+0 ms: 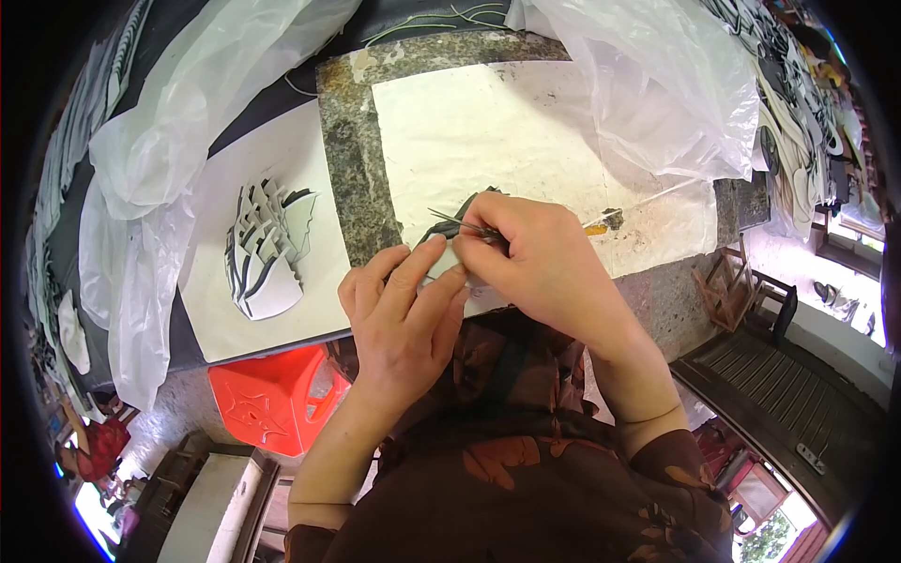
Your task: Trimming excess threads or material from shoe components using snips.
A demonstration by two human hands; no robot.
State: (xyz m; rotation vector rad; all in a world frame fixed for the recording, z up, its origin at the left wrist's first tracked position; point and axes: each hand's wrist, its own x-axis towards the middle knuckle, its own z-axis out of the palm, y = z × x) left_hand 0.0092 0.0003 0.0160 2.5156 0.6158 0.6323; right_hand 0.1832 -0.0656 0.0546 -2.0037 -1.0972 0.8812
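Note:
My right hand (526,246) is closed round a thin dark two-pronged tool (458,221); whether it is snips or tweezers I cannot tell. Its tips point left, just above my left fingertips. With bent fingers, my left hand (399,305) holds down a small pale piece (445,263) with a dark edge, near the front edge of the table. The fingers of both hands hide much of this piece. Black material (449,228) lies right behind it, partly covered by my right hand. To the left, a fanned stack of white, black-edged cut pieces (267,258) rests on pale paper.
A stained white sheet (479,117) covers a speckled board (352,141). Clear plastic sheeting lies at the left (155,155) and at the back right (657,89). A red plastic stool (258,399) stands below the table's left front edge. Green cords (436,16) lie at the back.

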